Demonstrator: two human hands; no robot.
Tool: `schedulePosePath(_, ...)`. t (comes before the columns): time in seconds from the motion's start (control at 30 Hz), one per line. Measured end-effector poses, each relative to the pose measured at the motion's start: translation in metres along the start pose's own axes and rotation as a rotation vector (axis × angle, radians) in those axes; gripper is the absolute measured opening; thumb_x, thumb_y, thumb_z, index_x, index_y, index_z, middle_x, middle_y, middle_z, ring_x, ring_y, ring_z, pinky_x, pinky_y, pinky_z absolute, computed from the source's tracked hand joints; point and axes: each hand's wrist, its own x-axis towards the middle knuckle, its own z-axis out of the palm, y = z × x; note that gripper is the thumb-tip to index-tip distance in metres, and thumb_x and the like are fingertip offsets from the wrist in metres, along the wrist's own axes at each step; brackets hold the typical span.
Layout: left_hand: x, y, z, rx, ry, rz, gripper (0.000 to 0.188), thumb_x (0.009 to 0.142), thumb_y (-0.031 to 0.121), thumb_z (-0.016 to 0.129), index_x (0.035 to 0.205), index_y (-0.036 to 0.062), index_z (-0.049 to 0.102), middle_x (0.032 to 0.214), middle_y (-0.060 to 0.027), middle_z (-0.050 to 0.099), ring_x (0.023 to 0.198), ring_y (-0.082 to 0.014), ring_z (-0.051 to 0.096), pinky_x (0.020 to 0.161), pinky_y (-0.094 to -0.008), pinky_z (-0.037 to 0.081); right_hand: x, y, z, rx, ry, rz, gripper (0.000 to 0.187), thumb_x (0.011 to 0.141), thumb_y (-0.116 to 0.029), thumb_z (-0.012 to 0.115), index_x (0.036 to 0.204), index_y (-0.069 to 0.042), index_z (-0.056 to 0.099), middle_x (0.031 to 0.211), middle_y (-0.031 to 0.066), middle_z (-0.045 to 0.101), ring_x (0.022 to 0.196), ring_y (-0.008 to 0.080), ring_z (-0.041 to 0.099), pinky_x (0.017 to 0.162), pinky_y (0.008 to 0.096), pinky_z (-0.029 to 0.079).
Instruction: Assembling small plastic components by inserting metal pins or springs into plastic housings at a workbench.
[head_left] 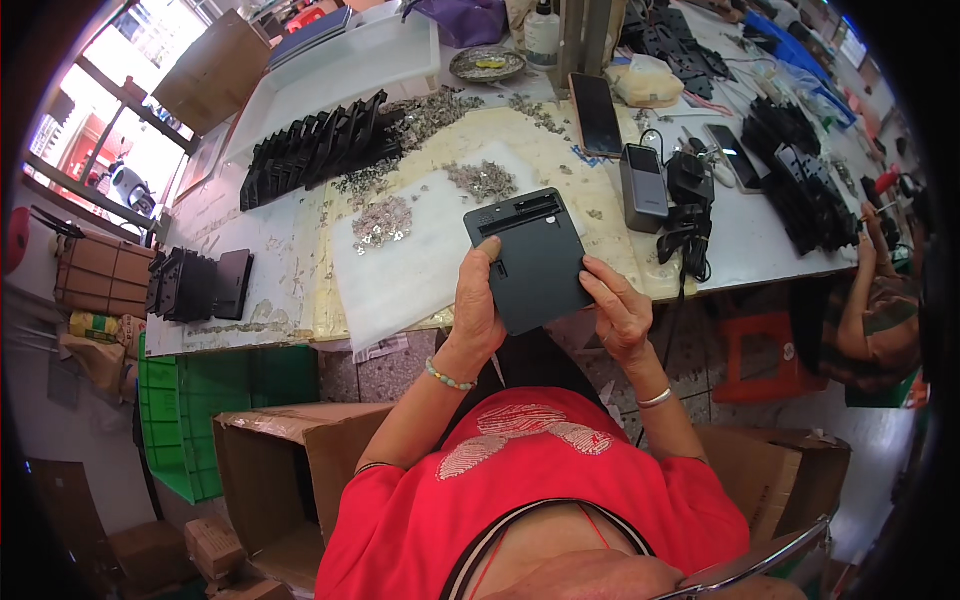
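Between my two hands I hold a flat black plastic housing (540, 270), roughly square, with a long slot along its far edge. My left hand (478, 295) grips its left side, the thumb lying on the top face near a small opening. My right hand (622, 310) holds the right edge, fingers along the rim. The housing is tilted above the near edge of the table. Just beyond it, two piles of small metal pieces (382, 223) lie on a white foam sheet (400, 290).
A row of black plastic parts (315, 150) stands at the far left; more black parts (205, 285) sit near the left corner. To the right lie a phone (596, 115), a grey power bank (644, 188) and cables (688, 235). Another person (870, 310) sits at the right.
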Motion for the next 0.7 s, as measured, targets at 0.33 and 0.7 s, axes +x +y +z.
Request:
schedulePosePath(0.33, -0.0059, -0.0020, 0.0079, 0.135, -0.027, 0.114, 0.032, 0.097, 0.018, 0.048, 0.124, 0.0009, 0.049, 0.112, -0.0110, 0.060, 0.098, -0.0174, 0.062, 0.083, -0.0309, 0.055, -0.0054, 0.0057, 0.0039, -0.029, 0.004, -0.002, 0.033, 0.071, 0.013, 0.060, 0.101, 0.004, 0.068, 0.108, 0.0198, 0.068, 0.094, 0.0316, 0.069, 0.077, 0.0337, 0.058)
schedulePosePath(0.7, -0.0073, -0.0058, 0.0106, 0.164, -0.008, 0.160, 0.030, 0.098, 0.019, 0.047, 0.123, 0.0027, 0.049, 0.107, -0.0055, 0.058, 0.092, -0.0117, 0.058, 0.078, -0.0260, 0.051, -0.0057, 0.0037, 0.0074, -0.019, 0.011, 0.024, 0.037, 0.070, 0.016, 0.054, 0.102, 0.005, 0.067, 0.106, 0.0205, 0.068, 0.088, 0.0314, 0.070, 0.072, 0.0323, 0.058)
